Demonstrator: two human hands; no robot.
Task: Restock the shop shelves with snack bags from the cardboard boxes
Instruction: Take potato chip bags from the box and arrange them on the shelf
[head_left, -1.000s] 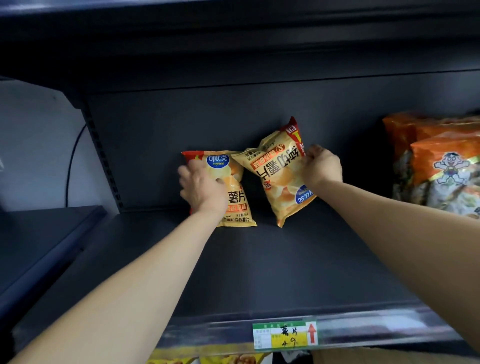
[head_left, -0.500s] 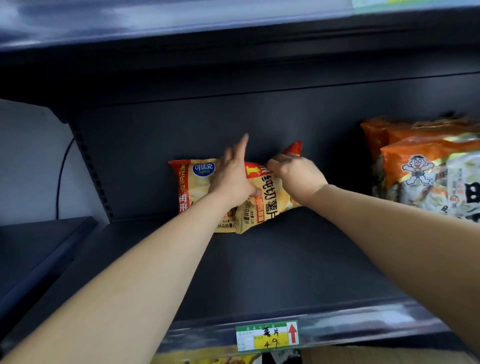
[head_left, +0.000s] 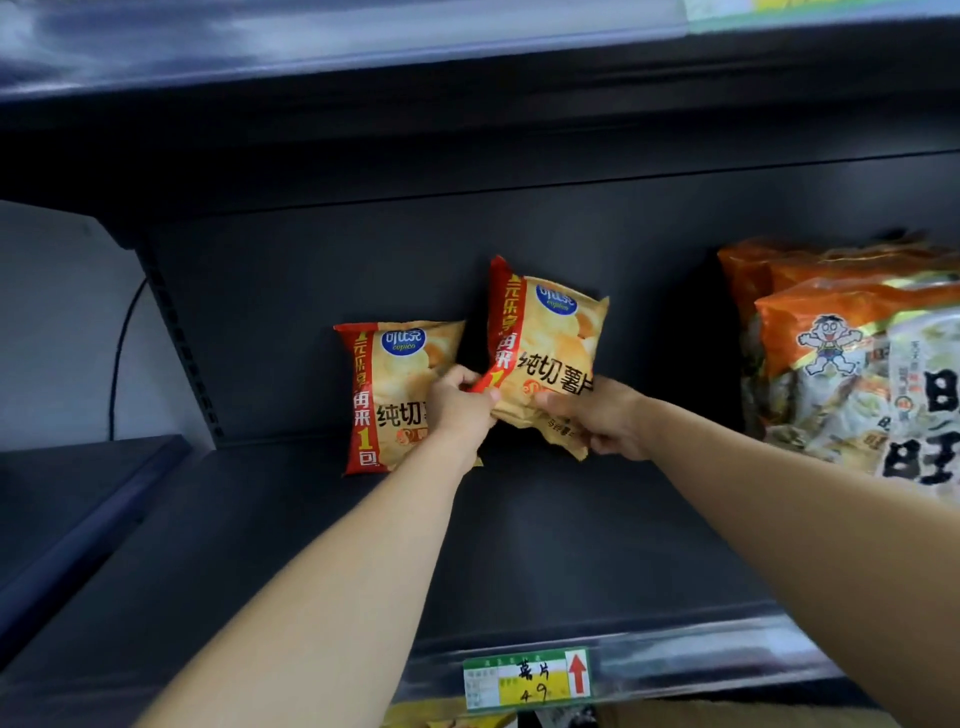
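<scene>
Standing bag (head_left: 395, 384) of chips sits upright at the back of the shelf (head_left: 545, 545). Held bag (head_left: 545, 343), same kind, is just right of standing bag & higher, tilted, btm off the shelf. L hand (head_left: 460, 402) is in front of standing bag's right side, thumb & fingers curled, pinching held bag's btm-left corner. R hand (head_left: 605, 423), further right, has fingers curled round held bag's btm-right edge. Orange packs (head_left: 841, 364) are stacked well right of standing bag. Price tag (head_left: 527, 678) is on the shelf lip, below & right of standing bag.
</scene>
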